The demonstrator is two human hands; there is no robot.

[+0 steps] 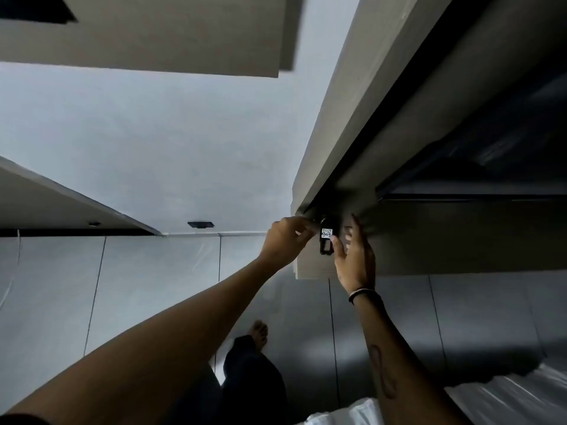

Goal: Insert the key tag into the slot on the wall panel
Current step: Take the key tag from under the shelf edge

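Note:
A black key tag [326, 239] with a white label reading 407 hangs upright against the grey wall panel [310, 268]. My left hand [283, 240] is closed around the key ring at the tag's top. My right hand [356, 256] is to the right, thumb touching the tag's right edge, its other fingers spread and blurred. The slot itself is hidden behind the tag and my fingers.
The panel belongs to a grey wall corner that runs up and right beside a dark doorway [475, 133]. A grey tiled floor [153, 286] lies below, with my leg and bare foot [259, 334]. White bedding [506, 397] shows at the bottom right. A small black fitting [201, 224] sits on the far wall.

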